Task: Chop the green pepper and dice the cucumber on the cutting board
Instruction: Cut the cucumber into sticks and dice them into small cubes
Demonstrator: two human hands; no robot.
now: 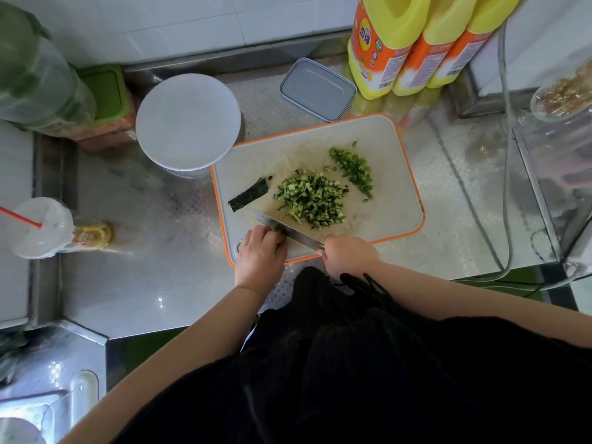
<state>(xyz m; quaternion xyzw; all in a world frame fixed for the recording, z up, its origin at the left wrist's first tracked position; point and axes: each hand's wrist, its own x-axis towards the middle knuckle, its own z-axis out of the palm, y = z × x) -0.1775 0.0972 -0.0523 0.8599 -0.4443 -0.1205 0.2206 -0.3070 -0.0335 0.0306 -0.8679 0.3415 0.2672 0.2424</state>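
A white cutting board with an orange rim (397,174) lies on the steel counter. A large heap of diced cucumber (312,198) sits mid-board, and a smaller row of chopped green pepper (354,169) lies beyond it to the right. One dark cucumber strip (249,195) rests on the board's left side. My right hand (349,254) grips the handle of a knife (285,227) whose blade slants across the board's near edge. My left hand (261,251) has curled fingers holding down cucumber pieces right against the blade; those pieces are mostly hidden.
A round white lid on a container (188,123) stands left of the board, a grey lidded box (317,89) behind it. Yellow bottles (413,43) crowd the back right. A lidded cup with a red straw (43,227) stands at the left. Cables (506,193) run down the right.
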